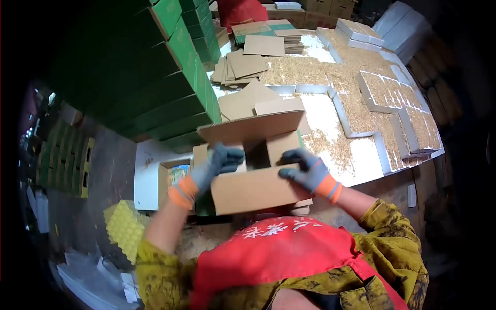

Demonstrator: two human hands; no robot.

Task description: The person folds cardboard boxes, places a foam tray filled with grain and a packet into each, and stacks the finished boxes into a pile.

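Note:
An open cardboard box [253,193] with green outer sides stands right in front of me, its flaps raised. My left hand [221,161], in a grey glove with an orange cuff, lies at the left flap with its fingers stretched out. My right hand [306,169], gloved alike, is at the right end of the front flap. Its thumb is over the flap's outer face and its bent fingers are on the inner side, with a gap between them. The back flap [253,126] stands up behind both hands. What lies deep inside the box is in shadow.
Tall stacks of green boxes [199,77] rise at the left. Flat cardboard pieces [245,64] lie behind the box. White trays topped with brown granular material [361,113] cover the table's right. A yellow egg tray [124,230] and a pallet [64,160] are on the floor at left.

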